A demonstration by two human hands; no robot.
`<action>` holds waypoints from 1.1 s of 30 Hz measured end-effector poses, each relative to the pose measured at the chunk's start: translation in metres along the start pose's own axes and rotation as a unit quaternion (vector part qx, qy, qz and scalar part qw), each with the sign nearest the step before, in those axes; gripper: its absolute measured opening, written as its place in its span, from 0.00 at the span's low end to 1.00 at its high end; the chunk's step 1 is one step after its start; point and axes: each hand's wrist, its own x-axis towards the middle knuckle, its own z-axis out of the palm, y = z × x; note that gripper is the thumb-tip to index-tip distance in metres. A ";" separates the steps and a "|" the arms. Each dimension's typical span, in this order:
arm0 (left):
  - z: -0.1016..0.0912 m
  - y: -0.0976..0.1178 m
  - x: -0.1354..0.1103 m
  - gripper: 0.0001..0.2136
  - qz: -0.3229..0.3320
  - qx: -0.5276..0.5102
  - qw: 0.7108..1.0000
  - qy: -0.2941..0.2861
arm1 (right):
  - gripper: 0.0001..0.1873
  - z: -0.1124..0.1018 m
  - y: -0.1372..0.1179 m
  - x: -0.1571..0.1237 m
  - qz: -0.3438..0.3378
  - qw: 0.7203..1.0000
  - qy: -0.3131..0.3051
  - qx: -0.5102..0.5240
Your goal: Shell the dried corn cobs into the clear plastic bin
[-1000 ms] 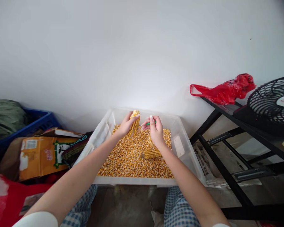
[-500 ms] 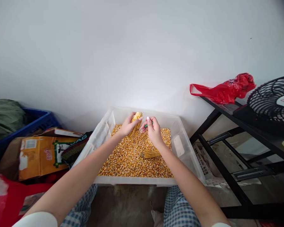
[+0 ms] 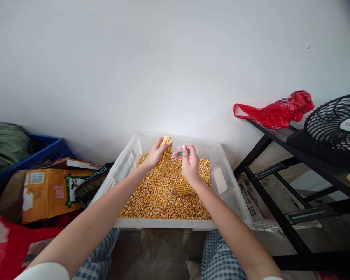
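My left hand (image 3: 155,154) is closed around an ear of corn (image 3: 165,156), which stands tilted with its pale tip up. A strip low on the ear looks bare of kernels. Just to the right, my right hand (image 3: 189,159) pinches a small thin tool with a green handle (image 3: 181,153); its dark tip points left at the ear. Whether the tip touches the kernels I cannot tell. Under both hands, loose corn kernels (image 3: 163,198) cover the floor of a clear plastic bin (image 3: 231,194). A second ear of corn (image 3: 184,189) lies on them, partly behind my right wrist.
Left of the bin are an orange cardboard box (image 3: 49,194), a dark mesh bag (image 3: 91,186) and a blue crate (image 3: 51,149). At right, a black metal stand (image 3: 280,198) carries a red plastic bag (image 3: 277,112) and a black fan (image 3: 335,124). A white wall rises behind.
My left hand has shifted slightly left with the ear, which now stands more upright. My right hand has moved a little right, and the gap between the hands is wider.
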 end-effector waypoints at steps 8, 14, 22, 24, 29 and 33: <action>0.000 -0.001 -0.001 0.15 0.046 0.088 0.995 0.004 | 0.08 -0.002 0.010 -0.008 -0.049 0.994 -0.053 -0.076; 0.001 0.000 -0.003 0.14 0.060 0.115 0.992 -0.004 | 0.07 -0.003 0.010 -0.005 -0.038 0.993 -0.075 -0.088; -0.005 0.005 -0.001 0.16 0.108 0.192 0.975 -0.001 | 0.10 0.001 -0.001 0.003 0.006 0.998 -0.050 -0.028; -0.007 0.001 -0.002 0.18 0.110 0.226 0.967 -0.032 | 0.12 0.000 0.006 0.004 0.034 0.999 -0.039 -0.008; -0.004 -0.014 -0.003 0.18 0.085 0.230 0.966 -0.081 | 0.14 -0.006 0.028 0.007 0.119 0.992 -0.041 0.025; -0.004 -0.017 -0.002 0.19 0.030 0.111 0.993 -0.036 | 0.16 -0.008 0.030 0.012 0.135 0.989 -0.011 0.061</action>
